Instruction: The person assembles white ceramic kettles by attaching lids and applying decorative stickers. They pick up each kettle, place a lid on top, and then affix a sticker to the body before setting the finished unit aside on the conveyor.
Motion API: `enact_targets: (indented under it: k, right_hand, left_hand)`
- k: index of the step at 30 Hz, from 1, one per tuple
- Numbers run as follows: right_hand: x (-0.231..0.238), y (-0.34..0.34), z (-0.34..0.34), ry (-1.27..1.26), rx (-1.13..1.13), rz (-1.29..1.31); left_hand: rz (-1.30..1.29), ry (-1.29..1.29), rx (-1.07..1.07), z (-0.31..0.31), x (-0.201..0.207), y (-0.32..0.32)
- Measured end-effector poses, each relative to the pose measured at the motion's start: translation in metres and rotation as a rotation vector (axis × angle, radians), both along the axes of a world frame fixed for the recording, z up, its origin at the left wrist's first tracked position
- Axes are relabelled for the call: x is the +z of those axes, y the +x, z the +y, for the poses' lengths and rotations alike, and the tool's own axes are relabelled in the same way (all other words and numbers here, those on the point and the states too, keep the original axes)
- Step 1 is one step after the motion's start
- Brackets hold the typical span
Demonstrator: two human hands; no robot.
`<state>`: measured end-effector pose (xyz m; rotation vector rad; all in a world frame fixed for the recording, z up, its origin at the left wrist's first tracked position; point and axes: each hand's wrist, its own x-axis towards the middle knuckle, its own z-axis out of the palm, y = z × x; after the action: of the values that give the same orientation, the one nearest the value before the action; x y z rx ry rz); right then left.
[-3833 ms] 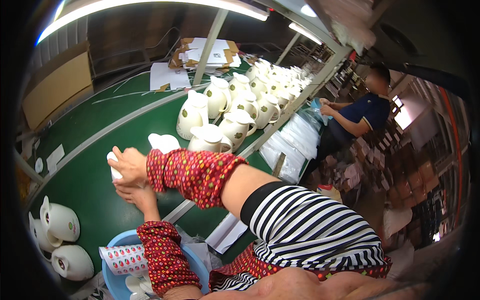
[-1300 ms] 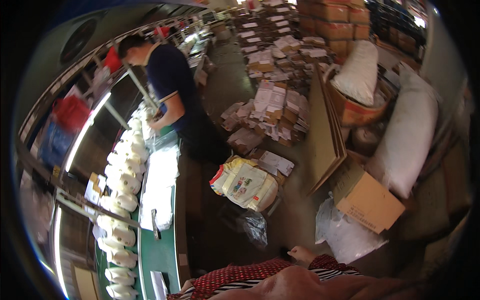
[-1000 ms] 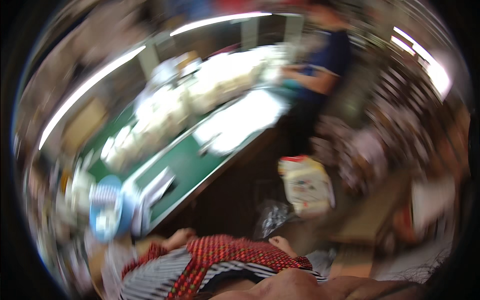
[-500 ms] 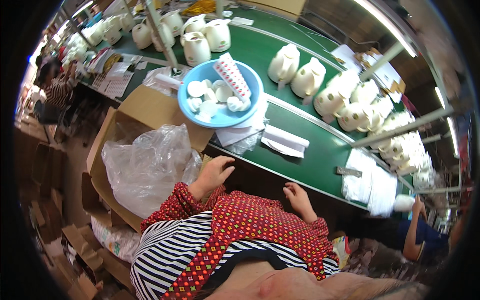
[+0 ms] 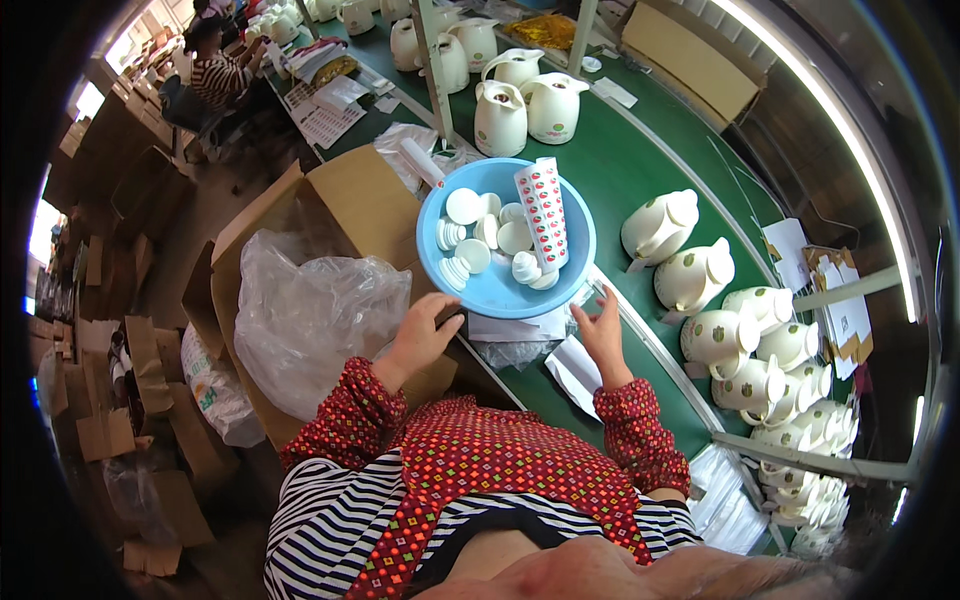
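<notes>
A light blue plastic basin rests at the near edge of the green work table. Inside it lie several round white plastic caps and a white roll of red-and-green printed stickers, which leans on the rim. My left hand is at the basin's near left side, empty, its fingers stretched toward the rim. On the near right side, my right hand is empty too, with thumb and fingers apart. Whether either fingertip touches the rim I cannot tell. A folded white paper sheet lies by my right wrist.
Left of me, an open cardboard box holds a clear plastic bag. Cream kettle-shaped jugs stand along the green table. A metal post rises behind the basin. Another person sits at the far left.
Both hands have moved forward from in front of my body to either side of the basin's near rim. The view has turned left, so the basin sits more centrally.
</notes>
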<state>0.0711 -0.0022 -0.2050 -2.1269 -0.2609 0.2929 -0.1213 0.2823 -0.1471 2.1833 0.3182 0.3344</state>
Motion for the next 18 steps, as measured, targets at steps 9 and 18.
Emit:
enact_targets:
  k: [9,18]
  right_hand:
    - [-0.006,0.111,0.109,-0.183,0.143,-0.268]
    - [-0.054,0.153,0.164,-0.455,0.181,-0.193]
  left_hand:
    - [-0.02,0.031,-0.084,0.051,-0.022,0.158]
    - [0.04,0.063,-0.24,0.093,-0.066,0.33]
